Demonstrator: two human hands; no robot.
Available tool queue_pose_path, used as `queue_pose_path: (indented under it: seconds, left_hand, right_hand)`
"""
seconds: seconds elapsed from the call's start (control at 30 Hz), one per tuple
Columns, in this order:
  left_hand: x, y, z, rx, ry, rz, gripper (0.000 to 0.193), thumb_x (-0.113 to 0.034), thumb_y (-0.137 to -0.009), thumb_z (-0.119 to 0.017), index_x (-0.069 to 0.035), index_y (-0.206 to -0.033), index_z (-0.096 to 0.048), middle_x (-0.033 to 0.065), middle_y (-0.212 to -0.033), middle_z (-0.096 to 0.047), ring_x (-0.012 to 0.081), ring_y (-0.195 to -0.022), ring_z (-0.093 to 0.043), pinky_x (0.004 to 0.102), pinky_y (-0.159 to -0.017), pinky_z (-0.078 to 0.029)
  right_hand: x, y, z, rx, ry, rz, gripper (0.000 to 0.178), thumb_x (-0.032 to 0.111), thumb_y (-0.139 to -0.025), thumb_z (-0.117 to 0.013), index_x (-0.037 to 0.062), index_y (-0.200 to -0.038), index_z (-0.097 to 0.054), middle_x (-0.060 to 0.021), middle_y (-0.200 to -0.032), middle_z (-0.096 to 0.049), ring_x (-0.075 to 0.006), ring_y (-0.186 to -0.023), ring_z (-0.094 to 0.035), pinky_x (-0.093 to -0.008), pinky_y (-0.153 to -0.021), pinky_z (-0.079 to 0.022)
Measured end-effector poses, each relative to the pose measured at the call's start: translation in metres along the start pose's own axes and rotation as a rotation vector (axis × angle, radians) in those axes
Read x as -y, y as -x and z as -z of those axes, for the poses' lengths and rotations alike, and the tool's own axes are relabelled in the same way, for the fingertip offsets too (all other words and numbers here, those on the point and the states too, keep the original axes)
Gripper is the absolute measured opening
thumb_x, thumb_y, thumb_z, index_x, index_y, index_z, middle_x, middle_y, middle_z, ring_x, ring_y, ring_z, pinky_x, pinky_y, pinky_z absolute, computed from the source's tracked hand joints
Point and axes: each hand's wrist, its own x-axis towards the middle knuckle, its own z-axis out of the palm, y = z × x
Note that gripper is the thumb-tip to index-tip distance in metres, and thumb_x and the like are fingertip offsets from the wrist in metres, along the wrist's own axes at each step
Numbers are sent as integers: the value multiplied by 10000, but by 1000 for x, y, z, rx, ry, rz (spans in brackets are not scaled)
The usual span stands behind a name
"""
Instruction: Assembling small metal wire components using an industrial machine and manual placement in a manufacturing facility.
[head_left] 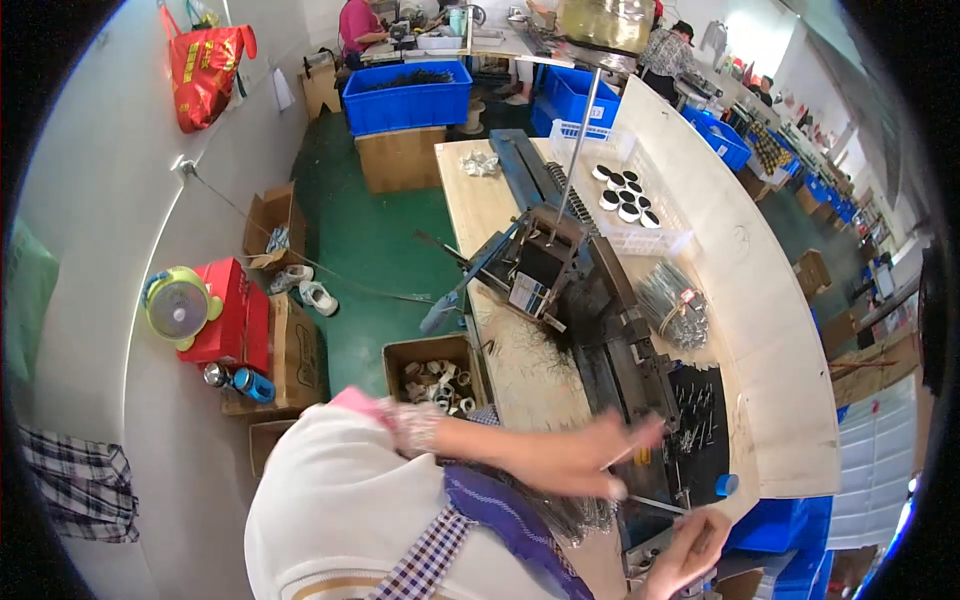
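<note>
My left hand [590,455] reaches over the dark metal bench machine [610,340], its fingers smeared by motion. A thin pale streak runs along its fingers; whether it grips anything I cannot tell. My right hand [692,552], at the lower right, is closed, with thumb and fingertips pinched on the end of a thin metal rod [658,505]. The rod's other end comes close to my left thumb. Just beyond the hands lies a black mat [712,440] with several small metal pins [695,405] on it. A blue cap [727,485] sits at the mat's near edge.
Bundled thin rods [675,305] lie right of the machine; more rods [580,515] lie under my left arm. A white crate [650,240] holds black-topped white rolls. A blue-gripped lever [440,312] juts out left, above a carton [392,355]. Other people work farther back.
</note>
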Motion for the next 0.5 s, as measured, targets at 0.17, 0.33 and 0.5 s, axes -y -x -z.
queue_pose_path:
  seconds: [0.17, 0.33, 0.5]
  left_hand:
    - [-7, -17, -20, 187, 316, 104, 248, -233, -975, -420, 11, -994, -459, 198, -951, -559, 348, -852, -578, 415, -747, -456]
    - [72, 27, -18, -29, 83, 124, 179, -190, -966, -430, -34, -933, -510, 133, -882, -504, 319, -827, -532, 417, -765, -435]
    - [84, 34, -123, -160, -51, 274, 179, -201, -980, -423, -53, -969, -522, 82, -847, -488, 228, -761, -515, 336, -600, -455]
  right_hand:
    - [18, -22, -26, 51, -98, 87, 89, -52, -870, -491, -22, -917, -561, -84, -742, -558, -124, -557, -507, -257, -529, -426]
    - [-42, -27, 9, 164, 417, 5, 134, 5, -876, -542, -43, -975, -619, -121, -812, -578, -223, -675, -566, -324, -611, -454]
    - [-55, -38, -4, 373, 615, 175, 317, -76, -714, -582, -2, -1022, -600, -151, -953, -575, -340, -896, -569, -409, -744, -477]
